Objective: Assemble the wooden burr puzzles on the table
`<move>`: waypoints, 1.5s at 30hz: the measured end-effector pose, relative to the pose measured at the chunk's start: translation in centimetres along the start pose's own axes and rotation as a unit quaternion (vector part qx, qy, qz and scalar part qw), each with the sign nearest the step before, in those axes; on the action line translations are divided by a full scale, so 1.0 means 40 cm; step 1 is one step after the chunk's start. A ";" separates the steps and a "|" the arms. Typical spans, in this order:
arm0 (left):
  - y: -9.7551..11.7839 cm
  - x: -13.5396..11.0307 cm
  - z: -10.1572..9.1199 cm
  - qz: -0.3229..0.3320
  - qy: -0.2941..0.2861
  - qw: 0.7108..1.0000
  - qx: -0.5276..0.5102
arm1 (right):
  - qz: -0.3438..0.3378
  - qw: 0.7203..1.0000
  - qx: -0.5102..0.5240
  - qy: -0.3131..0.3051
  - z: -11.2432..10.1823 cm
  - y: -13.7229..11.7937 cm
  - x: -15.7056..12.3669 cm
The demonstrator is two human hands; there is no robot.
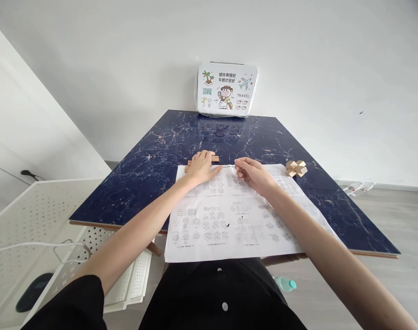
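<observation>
A large white instruction sheet [198,229] with printed puzzle diagrams lies across the near part of the table and hangs slightly over its front edge. At its top left, my left hand [202,167] rests palm down on several flat wooden puzzle pieces [215,158], thumb spread away to the side. The hand covers most of these pieces. My right hand [252,173] is over the sheet's upper edge, fingers curled and pressed together; what they hold, if anything, is hidden. An assembled wooden burr puzzle [296,168] sits by the sheet's top right corner.
A white cartoon-printed case [227,89] stands against the wall at the back of the blue marbled table [143,169]. White perforated shelving [51,201] with a cable [33,247] and a dark oval object [33,292] is at left. A bottle [286,284] lies below.
</observation>
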State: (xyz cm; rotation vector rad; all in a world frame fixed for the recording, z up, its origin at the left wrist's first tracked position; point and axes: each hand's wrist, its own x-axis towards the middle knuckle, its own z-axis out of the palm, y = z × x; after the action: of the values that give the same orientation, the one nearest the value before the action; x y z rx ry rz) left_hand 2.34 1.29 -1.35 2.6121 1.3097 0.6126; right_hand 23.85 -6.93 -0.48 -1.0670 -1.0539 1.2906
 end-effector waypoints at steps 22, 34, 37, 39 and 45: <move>0.010 0.014 -0.027 0.050 0.072 0.994 -0.072 | -0.153 0.955 -0.227 0.110 0.011 0.015 0.001; 0.019 0.008 -0.024 0.076 0.022 0.996 0.034 | -0.181 0.915 -0.346 0.099 0.012 0.022 -0.003; 0.022 0.009 -0.028 0.077 0.005 0.996 0.032 | -0.178 0.912 -0.355 0.100 0.014 0.019 -0.003; 0.023 0.010 -0.029 0.077 0.007 0.996 0.033 | -0.179 0.911 -0.358 0.102 0.015 0.019 -0.002; 0.024 0.011 -0.031 0.059 0.053 0.997 -0.020 | -0.193 0.904 -0.367 0.101 0.010 0.025 0.001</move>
State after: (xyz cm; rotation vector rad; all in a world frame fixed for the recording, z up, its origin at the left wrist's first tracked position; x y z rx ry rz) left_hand 2.76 1.00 0.20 2.6733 1.1633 0.7972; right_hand 23.28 -6.88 -1.38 -1.4098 -1.5455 0.4341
